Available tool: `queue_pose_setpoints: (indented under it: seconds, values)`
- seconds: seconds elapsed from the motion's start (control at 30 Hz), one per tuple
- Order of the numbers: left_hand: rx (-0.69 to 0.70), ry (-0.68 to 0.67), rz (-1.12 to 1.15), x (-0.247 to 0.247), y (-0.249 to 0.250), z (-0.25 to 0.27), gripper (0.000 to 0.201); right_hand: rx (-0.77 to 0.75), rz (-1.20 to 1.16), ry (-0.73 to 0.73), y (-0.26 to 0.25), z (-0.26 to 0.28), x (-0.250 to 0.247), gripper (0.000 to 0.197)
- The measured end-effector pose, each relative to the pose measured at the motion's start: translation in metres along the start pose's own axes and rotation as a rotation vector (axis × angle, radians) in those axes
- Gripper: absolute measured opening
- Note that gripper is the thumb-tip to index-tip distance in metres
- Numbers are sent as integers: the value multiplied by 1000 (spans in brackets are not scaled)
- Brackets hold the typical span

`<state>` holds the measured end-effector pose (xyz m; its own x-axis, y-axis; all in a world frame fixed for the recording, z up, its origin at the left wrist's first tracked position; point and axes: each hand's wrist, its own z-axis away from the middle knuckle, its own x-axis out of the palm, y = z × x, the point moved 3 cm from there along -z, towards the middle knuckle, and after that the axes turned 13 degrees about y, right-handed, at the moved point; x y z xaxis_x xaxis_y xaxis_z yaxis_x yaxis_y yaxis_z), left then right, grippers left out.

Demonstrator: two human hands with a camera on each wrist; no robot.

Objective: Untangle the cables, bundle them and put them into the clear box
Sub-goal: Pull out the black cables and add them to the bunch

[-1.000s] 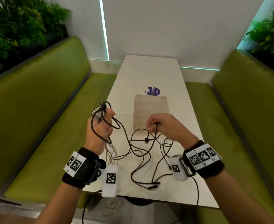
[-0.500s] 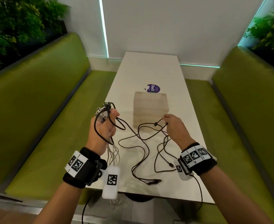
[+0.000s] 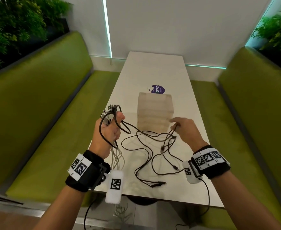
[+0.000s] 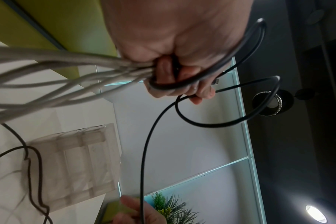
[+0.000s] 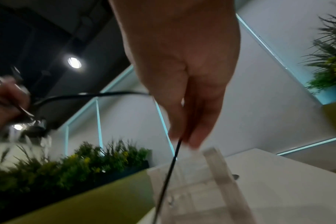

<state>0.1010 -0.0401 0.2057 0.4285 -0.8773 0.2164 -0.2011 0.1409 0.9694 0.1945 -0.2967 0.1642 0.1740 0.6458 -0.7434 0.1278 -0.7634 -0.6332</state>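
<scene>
The left hand (image 3: pixel 109 130) is raised above the near left part of the long white table (image 3: pixel 154 72), its fingers curled tight around a bunch of pale grey cables (image 3: pixel 117 156) together with a loop of thin black cable (image 3: pixel 141 146). The grey strands leave the bottom of the fist and hang down past the wrist; their plugs stick out above the thumb. In the left wrist view the black loop wraps across the curled fingers (image 4: pixel 164 72), and one black strand runs away from them toward the other hand.

The right hand (image 3: pixel 185 130) is held to the right, just in front of the near right corner of the clear plastic box (image 3: pixel 154 112). Its fingertips (image 5: pixel 194 136) are closed together on a black strand, which drops from them toward the table; the view is blurred, so the exact grip is hard to judge.

Between the hands, the remaining black cable lies in loose, crossing loops on the table, with connector ends near the front edge. The box stands upright in the middle of the table, and a round purple sticker (image 3: pixel 158 89) lies just beyond it.
</scene>
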Motion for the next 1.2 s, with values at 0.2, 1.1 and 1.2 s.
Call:
queue_pose_setpoints:
  seconds: [0.2,1.1,1.2]
  values:
    - [-38,-39,-31,-1,-5,3,27,-14,-11,-505,-20,62,31,21]
    - [-78,-515,-507,3,-33,51,12,169,-683,-408,-66,105,9,14]
    - [-126,-455,-427,-7,-34,44,27,204,-600,-489,-50,102,9,9]
